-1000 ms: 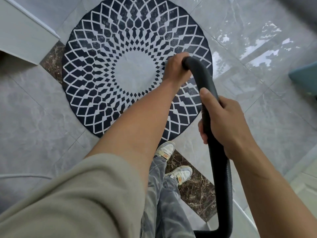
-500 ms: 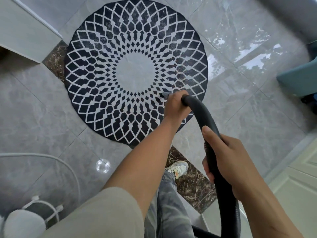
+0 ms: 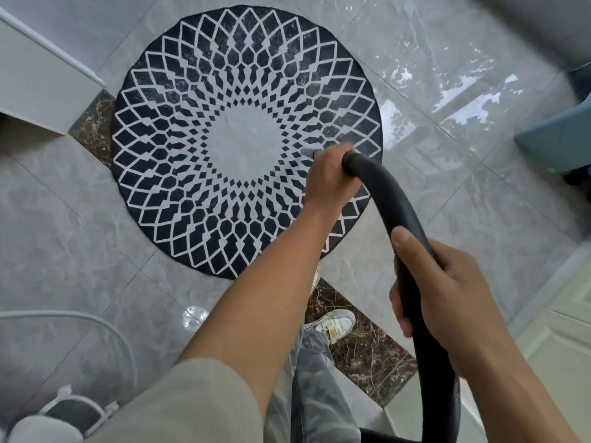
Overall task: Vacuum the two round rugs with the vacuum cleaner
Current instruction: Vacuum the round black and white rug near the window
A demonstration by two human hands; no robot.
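Vacuuming a round rug [image 3: 243, 145], seen from above, both hands on a black hose [image 3: 406, 212].

Glossy grey tiled floor [image 3: 64, 235] all round. Probably partway through one rug of the two; no second rug in sight. Lying flat beneath and beyond the left hand [image 3: 329, 177]: a dark navy circle, its white lattice of diamonds shrinking toward a plain pale centre. Gripping the hose's front end with the left hand, fingers curled round it, over the rug's right side. Clasping the hose further back with the right hand [image 3: 447, 289], thumb on top. Poking a small grey nozzle [image 3: 308, 152] past the left hand toward the centre; unclear whether touching the pile. Next, probably: steady strokes across the pattern beyond the left hand, then on to the other rug.
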